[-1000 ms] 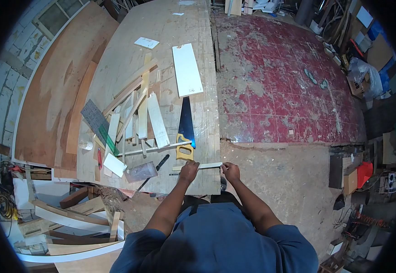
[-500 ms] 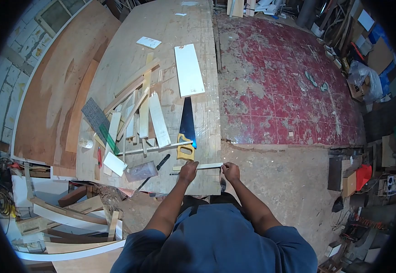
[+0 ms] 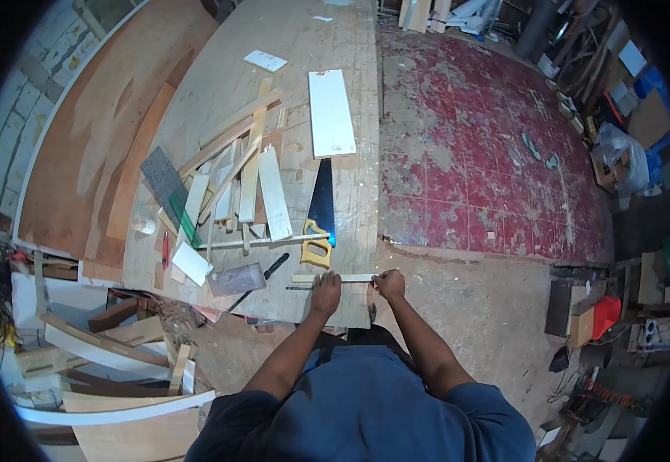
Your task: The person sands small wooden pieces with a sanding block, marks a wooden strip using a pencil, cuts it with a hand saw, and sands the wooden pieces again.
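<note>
A short, pale wooden strip [image 3: 358, 279] lies across the near right corner of the workbench. My left hand [image 3: 326, 292] rests over it with fingers stretched forward, pressing it down. At the strip's right end, by the bench edge, my right hand [image 3: 389, 284] has its fingers closed around the tip. Just beyond the strip is a hand saw with a yellow handle [image 3: 315, 252]; its dark blade [image 3: 322, 199] points away, the tip touching or under a white board [image 3: 332, 114]. A thin dark stick [image 3: 298, 289] sits left of my left hand.
Wood offcuts [image 3: 246, 185] are heaped left of the saw. Near them lie a green-and-grey strip [image 3: 177, 208], a clear plastic piece [image 3: 238, 279], a black-handled tool [image 3: 275, 266] and a red tool [image 3: 165, 250]. Curved wood pieces [image 3: 104, 339] stand at lower left; red tiled floor [image 3: 496, 154] spreads right.
My left hand has gone from gripping the strip to lying over it with fingers extended. My right hand stays at the strip's right end. The camera view has shifted slightly.
</note>
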Available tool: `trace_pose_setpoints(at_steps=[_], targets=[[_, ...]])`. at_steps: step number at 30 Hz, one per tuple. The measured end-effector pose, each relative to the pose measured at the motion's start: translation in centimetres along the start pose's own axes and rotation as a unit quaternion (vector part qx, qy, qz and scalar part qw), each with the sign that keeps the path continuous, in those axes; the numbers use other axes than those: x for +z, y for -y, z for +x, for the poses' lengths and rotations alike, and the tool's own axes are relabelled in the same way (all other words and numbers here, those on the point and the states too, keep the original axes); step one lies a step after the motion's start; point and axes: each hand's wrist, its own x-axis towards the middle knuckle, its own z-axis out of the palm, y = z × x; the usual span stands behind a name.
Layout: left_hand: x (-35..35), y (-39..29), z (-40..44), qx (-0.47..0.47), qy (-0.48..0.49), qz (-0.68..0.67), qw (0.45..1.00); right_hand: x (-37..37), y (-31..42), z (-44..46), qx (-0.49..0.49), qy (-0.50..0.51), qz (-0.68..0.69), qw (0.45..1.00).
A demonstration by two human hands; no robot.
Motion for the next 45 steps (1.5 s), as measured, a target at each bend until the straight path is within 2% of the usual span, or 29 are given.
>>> trace_pose_setpoints(at_steps=[1, 3, 4, 7, 8, 10, 14, 15, 17, 21, 23, 29, 32, 39, 42, 44, 45], targets=[[0.1, -0.6, -0.4, -0.01, 0.001, -0.001, 1.0, 0.1, 0.0, 0.0, -0.003, 0.006, -0.007, 1.0], [-2.9, -2.6, 0.1, -0.106, 0.034, 0.01, 0.994, 0.1, 0.0, 0.1, -0.005, -0.002, -0.017, 1.0], [-4.1, -3.2, 0.6, -0.134, 0.133, -0.003, 0.982, 0.3, -0.1, 0.1, -0.009, 0.005, -0.023, 1.0], [-0.8, -3.7, -0.1, -0.202, 0.191, -0.063, 0.959, 0.3, -0.1, 0.1, -0.01, 0.002, -0.01, 1.0], [-1.7, -4.0, 0.2, -0.182, 0.201, -0.06, 0.961, -0.1, 0.2, 0.0, -0.009, 0.009, -0.019, 1.0], [-2.4, -4.3, 0.5, -0.202, 0.227, -0.078, 0.949, -0.1, 0.3, 0.1, -0.012, 0.017, -0.033, 0.999], [-2.2, -4.6, 0.5, -0.205, 0.274, -0.082, 0.936, -0.1, 0.2, 0.4, -0.068, -0.033, -0.14, 0.987], [-1.8, -4.7, 0.3, -0.211, 0.271, -0.084, 0.935, -0.3, 0.5, 0.3, -0.09, -0.046, -0.178, 0.979], [-1.3, -5.1, 0.1, -0.166, 0.149, 0.022, 0.975, -0.5, 1.0, 0.8, -0.069, -0.012, -0.171, 0.983], [-1.2, -5.5, 0.0, -0.176, 0.113, 0.077, 0.975, -1.4, 1.9, 1.3, -0.014, 0.082, -0.148, 0.986], [-0.7, -5.5, -0.5, -0.154, 0.08, 0.121, 0.977, -1.5, 2.3, 1.2, -0.018, 0.088, -0.137, 0.987], [0.3, -6.0, -0.9, -0.2, 0.156, 0.037, 0.967, -0.8, 1.2, 1.7, 0.002, 0.092, -0.076, 0.993], [-0.9, -5.9, -1.3, -0.15, 0.129, 0.06, 0.978, -1.0, 1.5, 1.4, 0.003, 0.081, -0.054, 0.995], [-2.5, -4.6, -0.9, -0.111, 0.075, 0.092, 0.987, -1.1, 2.2, 0.3, 0.028, 0.051, 0.003, 0.998], [-2.0, -3.3, -0.2, -0.123, 0.064, 0.022, 0.99, -1.0, 1.9, 0.7, 0.017, 0.055, -0.005, 0.998], [-1.2, -2.0, 0.1, -0.175, 0.048, -0.084, 0.98, -1.0, 1.8, 0.8, 0.02, 0.051, -0.02, 0.998], [-0.7, -1.1, 0.1, -0.172, 0.047, -0.085, 0.98, -1.0, 1.8, 0.9, 0.022, 0.049, -0.036, 0.998]])
